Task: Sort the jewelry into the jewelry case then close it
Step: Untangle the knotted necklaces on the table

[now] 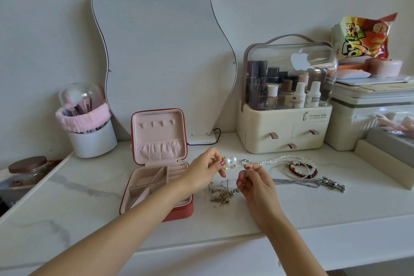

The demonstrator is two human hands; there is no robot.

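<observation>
We read this as the start of sorting: the red jewelry case (156, 163) stands open on the white marble-patterned tabletop (89, 208), lid upright, its pink divided compartments apparently bare, though the left forearm hides part of the tray. All the jewelry lies to the right of the case. Our left hand (202, 171) is raised just beside the pearl earrings (230, 160), fingertips pinched on something small and gold; what it is we cannot tell. Our right hand (253, 182) hovers over the tangle of small chains and earrings (220, 195), fingers curled; whether they hold anything we cannot tell. Further right lie the pearl necklace (275, 160), the beaded bracelets (300, 170) and a silver chain (313, 182). Next move, in our judgement: carry the pinched piece leftwards into a compartment; the tangle will need teasing apart. Behind stand a wavy mirror (161, 56), a brush holder (91, 136), a cosmetics organizer (284, 123) and a snack bag (363, 36), against a plain white wall.
</observation>
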